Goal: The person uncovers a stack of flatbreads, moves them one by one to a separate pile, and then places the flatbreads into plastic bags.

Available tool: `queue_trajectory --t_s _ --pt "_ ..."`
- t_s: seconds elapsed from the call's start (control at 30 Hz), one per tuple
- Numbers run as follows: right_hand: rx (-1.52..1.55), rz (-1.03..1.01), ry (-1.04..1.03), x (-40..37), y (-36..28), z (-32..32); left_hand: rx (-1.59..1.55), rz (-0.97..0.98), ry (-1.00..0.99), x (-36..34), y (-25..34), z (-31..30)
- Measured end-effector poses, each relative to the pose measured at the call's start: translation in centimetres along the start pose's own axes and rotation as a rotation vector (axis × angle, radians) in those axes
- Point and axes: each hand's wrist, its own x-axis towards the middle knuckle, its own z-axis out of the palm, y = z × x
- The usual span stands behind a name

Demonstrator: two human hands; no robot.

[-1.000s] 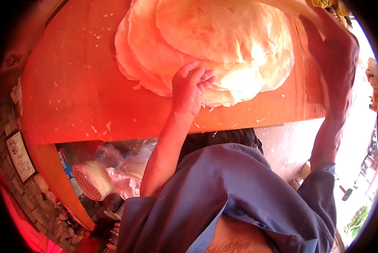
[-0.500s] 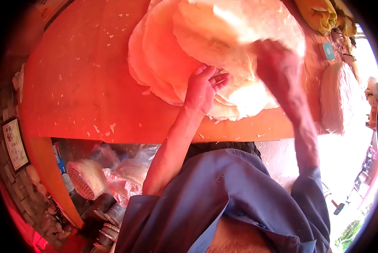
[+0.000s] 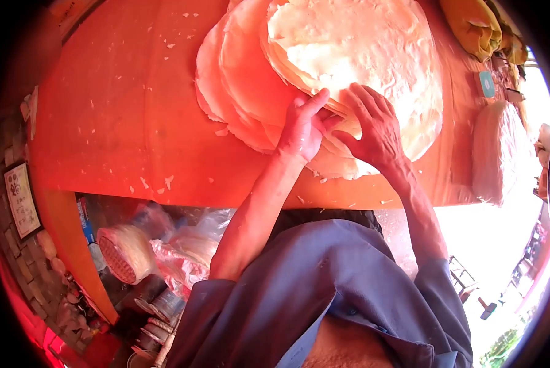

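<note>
A tall stack of thin, pale round flatbreads (image 3: 348, 55) lies on an orange table (image 3: 115, 122). My left hand (image 3: 304, 126) rests on the near edge of the stack, fingers slipped between the sheets, thumb up. My right hand (image 3: 373, 126) lies beside it, fingers spread flat on the top sheets near the same edge. The two hands almost touch. Whether either hand pinches a sheet is hard to tell.
Crumbs dot the table. A wrapped stack of flatbreads (image 3: 496, 153) stands at the right edge, with yellow cloth (image 3: 471, 24) behind it. Under the table sit plastic bags (image 3: 183, 245) and a round bundle (image 3: 124, 254). A framed picture (image 3: 20, 199) hangs at the left.
My right hand has come down from above the stack, laid the lifted flatbread flat on top, and now rests at the near edge beside the left hand, which shifted slightly right.
</note>
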Motion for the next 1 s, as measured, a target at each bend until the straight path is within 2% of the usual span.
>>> queue_trajectory --t_s 0.13,0.2,0.23,0.33,0.37,0.47,0.5,0.6,0.67,0.73,0.77,0.83,0.93,0.97,1.0 --pt "-0.049 0.015 0.027 -0.2 1.3 1.7 0.082 -0.008 0.057 0.9 -0.9 2.1" --pt "-0.038 0.028 0.061 -0.3 1.3 2.2 0.216 0.276 0.149 1.8 -2.0 2.4" --pt "-0.016 0.031 0.034 -0.6 1.4 1.9 0.202 0.245 0.234 2.1 -2.2 2.3" --pt "-0.070 0.081 0.102 -2.0 1.3 -0.8 0.174 0.219 0.315 2.5 -2.0 1.3" --pt "-0.117 0.085 0.137 -2.8 2.3 -1.3 0.122 0.238 0.252 2.0 -0.8 1.8" --pt "-0.160 0.154 0.191 -3.0 4.3 -2.5 0.030 0.128 0.281 0.9 2.7 1.4" --pt "-0.185 0.124 0.238 -2.8 4.9 -2.1 0.028 0.130 0.277 0.8 3.8 1.1" --pt "-0.184 0.030 0.202 -1.4 5.1 -1.8 0.056 0.148 0.290 0.7 6.4 0.6" --pt "-0.171 -0.049 0.286 1.1 4.5 -2.3 0.068 0.112 0.272 0.6 7.6 0.2" --pt "-0.064 -0.186 0.276 3.2 4.8 -2.9 0.075 0.138 0.259 0.0 8.5 0.3" --pt "-0.057 -0.252 0.322 5.2 4.2 -4.0 -0.017 0.171 0.208 -0.3 9.2 -0.1" --pt "-0.067 -0.284 0.273 8.3 3.0 -6.6 -0.140 0.272 0.156 -0.7 9.8 0.2" --pt "-0.068 -0.277 0.218 10.5 1.6 -8.6 -0.177 0.251 0.110 -1.9 9.7 -2.1" --pt "-0.069 -0.269 0.216 10.2 1.7 -8.3 -0.066 0.287 0.238 -2.3 8.9 -3.0" --pt "-0.069 -0.262 0.211 9.5 2.2 -7.4 -0.074 0.292 0.234 -2.8 8.0 -3.8"
